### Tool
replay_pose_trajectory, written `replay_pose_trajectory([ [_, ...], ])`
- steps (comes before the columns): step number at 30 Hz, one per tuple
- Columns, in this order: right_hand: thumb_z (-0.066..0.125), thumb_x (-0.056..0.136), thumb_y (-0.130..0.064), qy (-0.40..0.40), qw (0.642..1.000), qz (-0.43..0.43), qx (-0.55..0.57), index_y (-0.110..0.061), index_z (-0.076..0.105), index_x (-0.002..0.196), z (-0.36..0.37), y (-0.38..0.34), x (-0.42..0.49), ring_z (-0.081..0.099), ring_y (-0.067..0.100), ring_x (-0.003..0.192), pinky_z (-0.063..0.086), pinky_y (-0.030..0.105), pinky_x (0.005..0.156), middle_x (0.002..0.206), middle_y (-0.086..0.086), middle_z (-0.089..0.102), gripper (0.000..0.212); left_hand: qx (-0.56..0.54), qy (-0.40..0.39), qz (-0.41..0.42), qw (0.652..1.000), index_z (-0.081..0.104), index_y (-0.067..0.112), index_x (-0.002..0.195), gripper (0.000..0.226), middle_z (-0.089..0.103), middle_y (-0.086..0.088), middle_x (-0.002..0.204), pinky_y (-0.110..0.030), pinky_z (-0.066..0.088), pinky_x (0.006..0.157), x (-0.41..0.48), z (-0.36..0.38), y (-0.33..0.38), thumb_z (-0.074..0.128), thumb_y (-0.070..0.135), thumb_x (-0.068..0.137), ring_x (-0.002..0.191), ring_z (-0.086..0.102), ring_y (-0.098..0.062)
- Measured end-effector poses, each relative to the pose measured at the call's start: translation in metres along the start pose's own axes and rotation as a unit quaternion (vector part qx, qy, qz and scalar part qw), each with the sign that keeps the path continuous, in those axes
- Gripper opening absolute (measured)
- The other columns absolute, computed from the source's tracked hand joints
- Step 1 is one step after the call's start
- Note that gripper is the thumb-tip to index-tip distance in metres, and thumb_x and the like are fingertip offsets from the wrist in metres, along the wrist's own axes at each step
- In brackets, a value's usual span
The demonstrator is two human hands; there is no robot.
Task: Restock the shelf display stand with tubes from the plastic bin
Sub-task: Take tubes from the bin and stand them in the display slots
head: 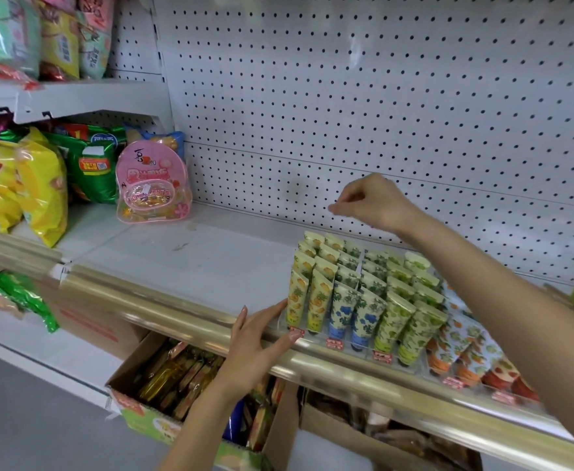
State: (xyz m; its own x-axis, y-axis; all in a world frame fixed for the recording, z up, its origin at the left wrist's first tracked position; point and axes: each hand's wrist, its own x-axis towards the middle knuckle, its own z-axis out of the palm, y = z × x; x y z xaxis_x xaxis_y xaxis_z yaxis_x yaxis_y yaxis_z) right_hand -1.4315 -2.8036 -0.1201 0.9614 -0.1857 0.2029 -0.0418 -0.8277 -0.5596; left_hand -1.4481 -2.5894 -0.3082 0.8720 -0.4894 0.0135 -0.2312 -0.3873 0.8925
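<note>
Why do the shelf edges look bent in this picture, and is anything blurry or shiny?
Head view: the wide-angle lens bows the gold shelf rail and the pegboard seams, most near the edges. Head view: the rail shows bright glare streaks. Head view: the right hand is smeared, the snack bags soft, the tubes fairly sharp; lighting is even, shadows faint.

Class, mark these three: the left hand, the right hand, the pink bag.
left hand (256, 346): head view, back of the hand
right hand (375, 200): head view, back of the hand
pink bag (151, 185): head view, front face
</note>
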Motion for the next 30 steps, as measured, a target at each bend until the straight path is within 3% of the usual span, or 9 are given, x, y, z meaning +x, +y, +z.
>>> replay_pose_trajectory([
  [2,0.068,0.085,-0.022,0.013,1.0,0.013,0.014,-0.008,0.069,0.079,-0.016,0.009,0.001,0.048,0.005,0.058,0.037,0.019,0.057,0.065,-0.003,0.058,0.016,-0.003,0.001,0.001,1.0,0.029,0.059,0.126,0.056,0.026,0.038,0.132,-0.043,0.004,0.117,0.0,0.0,-0.001,0.055,0.064,0.077,0.141,-0.011,-0.002],
  [7,0.069,0.084,-0.019,-0.033,0.997,0.029,-0.057,-0.009,0.072,0.083,-0.008,0.039,-0.005,0.059,0.013,0.075,0.045,0.024,0.069,0.082,0.003,0.067,0.011,0.005,0.003,0.012,1.0,0.024,0.065,0.118,0.049,0.022,0.044,0.123,-0.042,0.002,0.117,0.002,0.001,-0.004,0.054,0.064,0.079,0.134,-0.01,0.002],
  [11,0.071,0.082,-0.023,-0.027,0.993,0.03,-0.108,-0.017,0.07,0.078,0.009,0.057,0.0,0.061,0.019,0.086,0.048,0.044,0.09,0.083,0.0,0.068,0.007,0.004,0.007,0.007,1.0,0.026,0.064,0.119,0.054,0.026,0.039,0.128,-0.043,0.003,0.117,0.003,0.002,-0.005,0.056,0.07,0.075,0.142,-0.009,-0.005],
  [15,0.071,0.082,-0.025,-0.029,0.992,0.032,-0.122,-0.017,0.07,0.078,0.015,0.061,0.003,0.062,0.023,0.089,0.044,0.05,0.094,0.081,-0.001,0.067,0.009,0.016,0.005,0.003,1.0,0.026,0.066,0.118,0.065,0.021,0.047,0.12,-0.044,0.003,0.116,0.003,0.002,-0.004,0.046,0.084,0.059,0.143,-0.008,-0.007],
  [25,0.069,0.083,-0.024,-0.028,0.992,0.053,-0.115,-0.013,0.069,0.076,0.025,0.069,0.005,0.055,0.018,0.074,0.043,0.05,0.096,0.065,-0.01,0.058,0.013,0.014,0.012,0.003,1.0,0.027,0.065,0.119,0.065,0.026,0.042,0.127,-0.042,0.003,0.116,0.001,0.002,-0.001,0.045,0.083,0.059,0.144,-0.009,-0.007],
  [30,0.069,0.083,-0.024,-0.028,0.992,0.048,-0.11,-0.013,0.07,0.077,0.025,0.071,0.006,0.055,0.018,0.075,0.043,0.049,0.095,0.065,-0.01,0.057,0.013,0.003,0.015,-0.002,1.0,0.029,0.059,0.125,0.058,0.027,0.039,0.128,-0.043,0.002,0.117,0.002,0.003,0.0,0.055,0.068,0.075,0.145,-0.009,-0.009],
])
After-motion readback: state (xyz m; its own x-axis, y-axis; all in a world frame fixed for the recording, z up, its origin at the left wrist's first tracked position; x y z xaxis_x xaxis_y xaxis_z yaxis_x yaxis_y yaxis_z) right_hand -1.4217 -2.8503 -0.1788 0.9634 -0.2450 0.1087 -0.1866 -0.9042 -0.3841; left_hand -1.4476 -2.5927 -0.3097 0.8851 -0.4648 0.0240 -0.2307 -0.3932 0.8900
